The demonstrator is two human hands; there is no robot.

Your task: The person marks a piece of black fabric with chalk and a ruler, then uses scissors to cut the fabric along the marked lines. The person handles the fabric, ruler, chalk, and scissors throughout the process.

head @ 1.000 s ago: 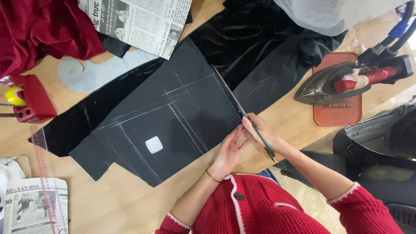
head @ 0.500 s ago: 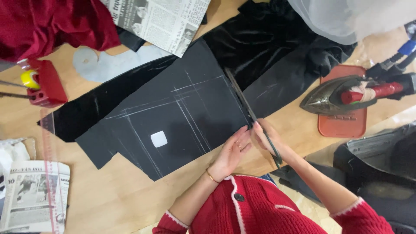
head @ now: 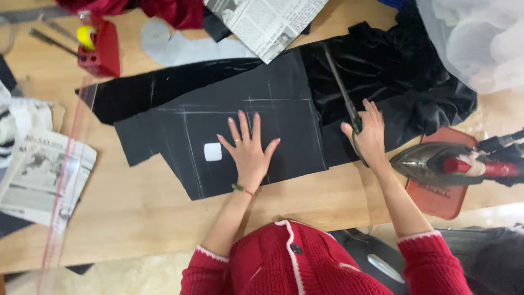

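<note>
Head view: two hands at work on black cloth marked with chalk lines.

The left hand [head: 250,152] lies flat with fingers spread on the black pattern piece [head: 229,136] on the table [head: 136,218], beside a small white square [head: 212,152]. The right hand [head: 368,135] grips the scissors [head: 343,93], blades lying along the piece's right edge, over black velvet [head: 393,82]. An iron [head: 436,162] rests on a red mat [head: 442,196] nearby.

Black fabric panel [head: 262,131] lay flat across centre of frame on wooden table, chalk lines marked over it, small white square near lower left of centre; long dark scissors [head: 345,104] lay along panel's right edge, blades pointing toward upper centre, handles at right of centre.
</note>
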